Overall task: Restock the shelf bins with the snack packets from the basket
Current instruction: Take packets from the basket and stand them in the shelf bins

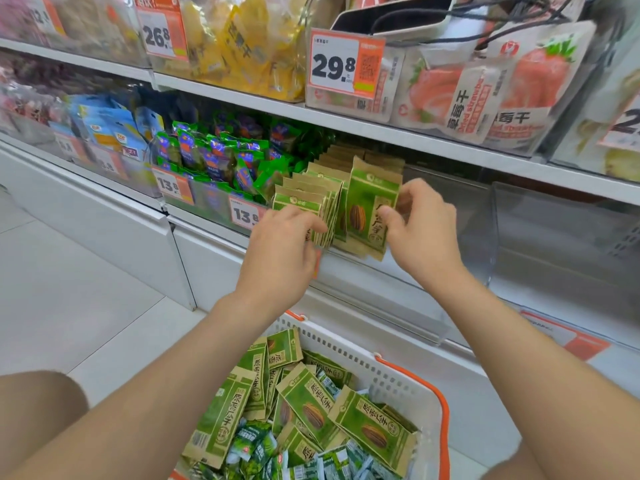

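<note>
Kraft-paper and green snack packets are being faced up in a clear shelf bin point(474, 237) on the middle shelf. The standing packets point(304, 199) sit upright in tight files running front to back, printed faces forward, which suits a bin meant to be read from the aisle. The left hand point(284, 244) has its fingers curled over the front of the left file and grips it, judged to be a brace so the file does not topple while the next one is set. The right hand point(426, 230) pinches the front packet point(367, 206) by its right edge between thumb and fingertips; that packet stands upright, just beside the braced file and touching it, with its foot at the bin's front lip. The step in hand appears to be seating and squaring this packet. The basket point(391, 372), white with an orange handle, sits directly below the hands, near enough for short reaches. It holds many loose packets point(311, 407) of the same kind lying at all angles, mixed with small glossy green sachets point(256, 445), so the restock is judged well short of complete. The bin to the left holds glossy green bags point(221, 161) behind a price label point(245, 215). Risk noted: releasing the brace early could let the file fan forward
</note>
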A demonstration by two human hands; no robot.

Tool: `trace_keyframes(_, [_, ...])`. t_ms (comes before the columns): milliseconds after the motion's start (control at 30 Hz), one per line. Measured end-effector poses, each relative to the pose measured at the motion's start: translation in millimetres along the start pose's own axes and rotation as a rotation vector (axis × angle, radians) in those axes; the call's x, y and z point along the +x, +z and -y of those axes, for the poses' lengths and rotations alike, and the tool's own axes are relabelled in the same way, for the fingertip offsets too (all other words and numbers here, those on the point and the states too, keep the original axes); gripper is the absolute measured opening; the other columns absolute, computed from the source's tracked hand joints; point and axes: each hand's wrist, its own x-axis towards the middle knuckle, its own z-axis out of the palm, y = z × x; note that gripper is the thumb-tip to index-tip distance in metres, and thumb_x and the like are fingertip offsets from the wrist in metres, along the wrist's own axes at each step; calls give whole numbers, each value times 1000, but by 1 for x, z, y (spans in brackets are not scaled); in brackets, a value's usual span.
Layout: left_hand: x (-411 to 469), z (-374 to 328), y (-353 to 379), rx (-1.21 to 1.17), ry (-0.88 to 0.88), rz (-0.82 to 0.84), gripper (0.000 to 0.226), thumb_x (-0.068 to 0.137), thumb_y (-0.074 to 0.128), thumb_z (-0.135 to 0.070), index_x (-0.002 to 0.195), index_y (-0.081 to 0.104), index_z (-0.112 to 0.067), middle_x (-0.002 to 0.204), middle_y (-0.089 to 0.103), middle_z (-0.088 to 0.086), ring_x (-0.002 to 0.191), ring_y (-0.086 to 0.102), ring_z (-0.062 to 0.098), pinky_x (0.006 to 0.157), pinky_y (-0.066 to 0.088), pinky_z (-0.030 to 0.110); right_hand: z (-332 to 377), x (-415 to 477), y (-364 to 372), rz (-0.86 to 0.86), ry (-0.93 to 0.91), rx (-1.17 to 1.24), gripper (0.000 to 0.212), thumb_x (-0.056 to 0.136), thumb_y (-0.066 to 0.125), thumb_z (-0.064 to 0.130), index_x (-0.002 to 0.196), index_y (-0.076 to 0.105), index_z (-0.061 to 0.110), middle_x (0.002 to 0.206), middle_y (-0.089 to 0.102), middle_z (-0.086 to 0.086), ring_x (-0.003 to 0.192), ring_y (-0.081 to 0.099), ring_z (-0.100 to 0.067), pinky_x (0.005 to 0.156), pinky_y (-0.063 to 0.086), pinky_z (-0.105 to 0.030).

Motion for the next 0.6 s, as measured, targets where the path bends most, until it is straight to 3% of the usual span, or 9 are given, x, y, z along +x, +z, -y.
trace_keyframes(133, [-1,0,3,76,-12,51,33,93,62,-13,120,74,-27,118,66,1,112,56,29,98,46,47,-10,8,25,128,120,-130,16,98,66,20,93,57,7,93,62,-10,91,50,-31,72,35,-34])
trace_keyframes(400, [-1,5,11,166,7,63,33,94,63,-13,120,74,-31,117,66,-2,111,50,27,93,44,41,-7,21,54,97,109,-103,19,98,65,19,91,51,9,91,58,-10,83,47,-28,68,35,-34])
trace_keyframes(533, [-1,7,13,175,22,57,33,93,65,-13,119,73,-31,117,65,-4,112,50,26,93,46,42,-14,30,51,111,116,-151,19,97,70,28,102,63,11,99,65,-10,91,50,-27,72,39,-34])
trace_keyframes(600, [-2,7,14,169,30,55,32,93,67,-13,119,73,-30,116,65,-4,112,49,26,93,45,41,-15,32,47,122,138,-157,28,95,73,31,110,61,10,103,63,-10,91,50,-27,73,39,-33])
